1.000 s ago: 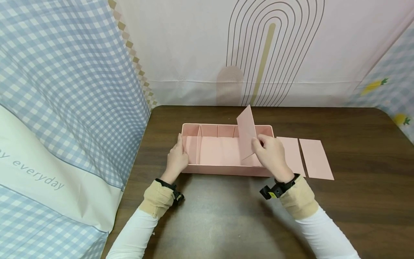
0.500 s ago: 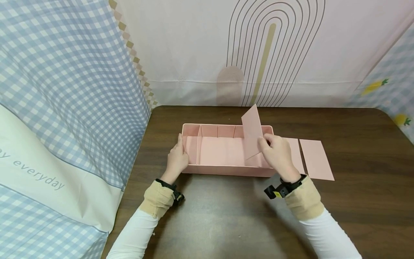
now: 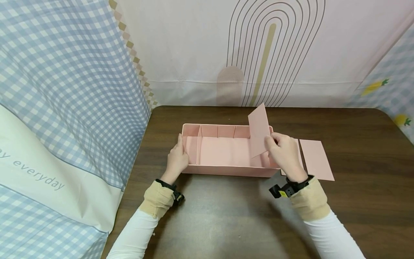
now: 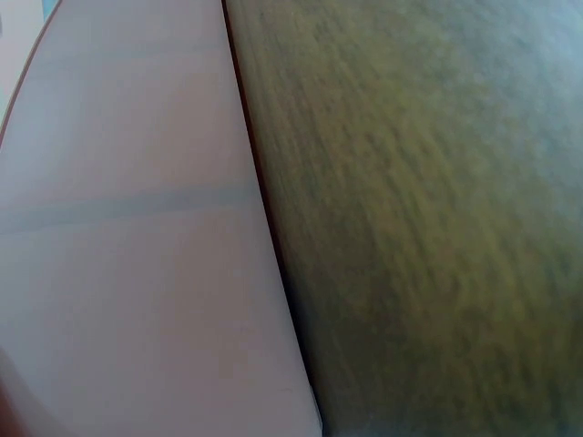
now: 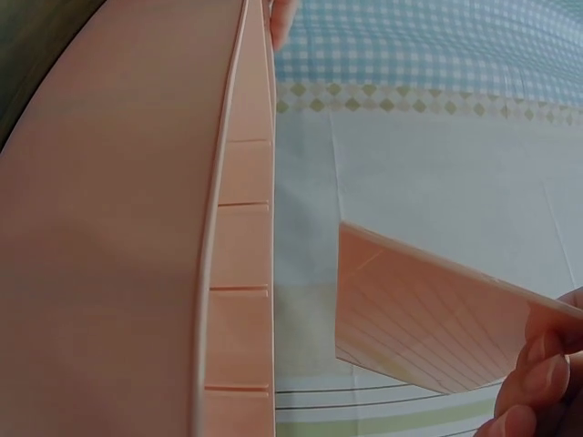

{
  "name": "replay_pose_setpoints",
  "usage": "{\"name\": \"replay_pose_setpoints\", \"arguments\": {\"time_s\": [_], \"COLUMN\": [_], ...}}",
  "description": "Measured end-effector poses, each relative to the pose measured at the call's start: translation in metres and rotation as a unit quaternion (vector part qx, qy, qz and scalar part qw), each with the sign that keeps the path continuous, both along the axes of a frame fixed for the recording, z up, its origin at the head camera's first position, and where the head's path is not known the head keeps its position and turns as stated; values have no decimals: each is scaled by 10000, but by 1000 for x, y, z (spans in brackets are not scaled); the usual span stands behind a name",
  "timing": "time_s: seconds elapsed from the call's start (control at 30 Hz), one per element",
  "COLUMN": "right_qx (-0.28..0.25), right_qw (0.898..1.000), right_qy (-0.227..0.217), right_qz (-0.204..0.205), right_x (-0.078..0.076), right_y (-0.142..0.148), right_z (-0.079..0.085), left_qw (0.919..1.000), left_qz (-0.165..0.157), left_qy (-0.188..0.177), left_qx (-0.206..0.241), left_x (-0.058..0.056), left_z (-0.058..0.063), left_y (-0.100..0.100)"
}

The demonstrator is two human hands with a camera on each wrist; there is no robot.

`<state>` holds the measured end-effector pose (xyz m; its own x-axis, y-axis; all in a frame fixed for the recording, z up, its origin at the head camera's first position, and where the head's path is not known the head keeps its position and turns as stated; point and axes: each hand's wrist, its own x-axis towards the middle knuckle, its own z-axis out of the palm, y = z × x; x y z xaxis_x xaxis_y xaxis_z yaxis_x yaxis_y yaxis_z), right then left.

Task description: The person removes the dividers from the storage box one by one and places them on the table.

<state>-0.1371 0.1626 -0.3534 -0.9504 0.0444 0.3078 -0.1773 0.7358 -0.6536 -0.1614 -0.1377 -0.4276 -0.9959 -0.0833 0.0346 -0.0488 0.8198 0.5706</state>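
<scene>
A long pink box [image 3: 223, 170] sits on the table, one upright divider [image 3: 198, 145] standing across it near the left end. My left hand [image 3: 177, 159] rests against the box's left end with its visible index finger straight along the wall; the far fingers are hidden. My right hand [image 3: 285, 153] pinches a thin pink divider panel [image 3: 258, 129] by its near edge, tilted above the right part of the box. In the right wrist view the panel [image 5: 419, 309] hangs apart from the slotted wall [image 5: 241, 246], with curled fingertips [image 5: 547, 373] on its edge.
Two flat pink panels lie right of the box: one panel [image 3: 315, 158] in plain sight, another panel [image 3: 300, 154] partly behind the right hand. Slots line the box's back wall. The dark wooden table [image 3: 213, 219] extends in front, with a printed cloth [image 3: 194, 46] hanging behind.
My right hand has moved to the right with the divider panel, from over the box's middle-right to near its right end. The left hand and the box stay nearly still.
</scene>
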Motion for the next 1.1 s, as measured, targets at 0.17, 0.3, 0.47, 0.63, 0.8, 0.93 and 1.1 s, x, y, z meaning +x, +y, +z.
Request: {"name": "replay_pose_setpoints", "arguments": {"time_s": [0.17,0.3,0.47,0.63,0.8,0.93,1.1], "right_qx": [-16,-19,-22,-7,43,14,-42], "right_qw": [9999,9998,9997,9995,9993,9992,9989], "right_qy": [-118,-155,-143,-70,44,54,26], "right_qz": [-74,-145,-219,-293,-356,-404,-456], "right_x": [1,1,1,1,1,1,1], "right_y": [5,8,12,16,20,22,26], "right_z": [1,0,0,0,0,0,0], "left_qw": [10000,10000,10000,10000,9999,9999,9999], "left_qz": [4,3,0,-4,-12,-17,-16], "left_qy": [0,-21,-43,-38,-73,-114,-112], "left_qx": [14,48,78,73,72,81,71], "left_x": [0,0,1,1,1,1,1], "left_z": [0,0,1,2,2,1,2], "left_y": [0,0,1,0,0,0,0]}}
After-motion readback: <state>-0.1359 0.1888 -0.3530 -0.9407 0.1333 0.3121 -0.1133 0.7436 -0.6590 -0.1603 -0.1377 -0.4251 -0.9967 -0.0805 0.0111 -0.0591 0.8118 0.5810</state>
